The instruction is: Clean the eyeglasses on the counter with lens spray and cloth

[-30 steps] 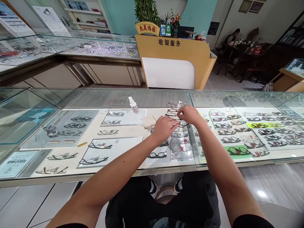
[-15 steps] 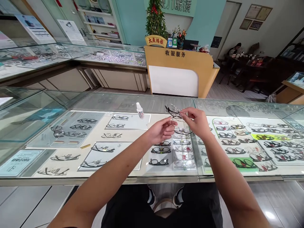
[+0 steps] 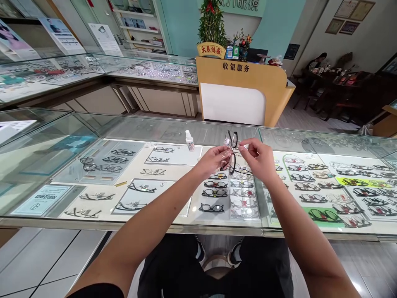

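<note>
Left hand (image 3: 214, 162) and right hand (image 3: 261, 160) each pinch one side of the dark-framed glasses (image 3: 232, 140), held on end above the glass bench (image 3: 124, 225) at 3 o'clock from the spray bottle (image 3: 189, 140); seemingly an inspection turn, calling for light fingertips kept off the lenses.

A pair of dark-framed glasses (image 3: 232, 151) (clear lenses, thin rims) is turned on end, one lens above the other, pinched between the left hand (image 3: 214, 162) and the right hand (image 3: 259, 159).
</note>
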The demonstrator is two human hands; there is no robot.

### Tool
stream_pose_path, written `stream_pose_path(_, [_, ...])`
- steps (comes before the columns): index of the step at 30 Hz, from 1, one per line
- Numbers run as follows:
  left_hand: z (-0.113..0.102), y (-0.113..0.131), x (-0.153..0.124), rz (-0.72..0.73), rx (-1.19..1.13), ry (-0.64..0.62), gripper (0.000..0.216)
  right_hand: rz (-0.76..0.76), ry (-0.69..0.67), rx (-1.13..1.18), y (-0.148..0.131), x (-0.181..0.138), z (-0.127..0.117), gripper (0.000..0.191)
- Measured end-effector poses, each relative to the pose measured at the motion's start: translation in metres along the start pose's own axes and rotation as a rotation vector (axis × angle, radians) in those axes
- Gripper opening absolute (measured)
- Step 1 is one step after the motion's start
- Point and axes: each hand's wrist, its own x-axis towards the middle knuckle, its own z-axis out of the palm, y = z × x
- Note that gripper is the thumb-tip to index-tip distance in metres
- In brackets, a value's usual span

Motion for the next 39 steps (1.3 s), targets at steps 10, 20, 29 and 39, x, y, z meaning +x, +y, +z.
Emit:
stream_pose_path(10, [-0.005,0.001,0.001,0.134,0.064,0.096,0.050,0.451,-0.249,0.943,0.021,0.013,0.022,0.042])
stream_pose_path(20, [-0.008,0.002,0.002,0.122,0.027,0.093,0.043,0.522,-0.366,1.127,0.030,0.014,0.025,0.030])
stream_pose_path(29, [-0.039,0.024,-0.001,-0.130,-0.668,-0.110,0.034,0.396,-0.714,1.101,0.043,0.019,0.002,0.030])
stream_pose_path(39, [-0.029,0.021,0.005,-0.206,-0.755,0.052,0.030,0.374,-0.627,1.228,0.040,0.016,0.003,0.028])
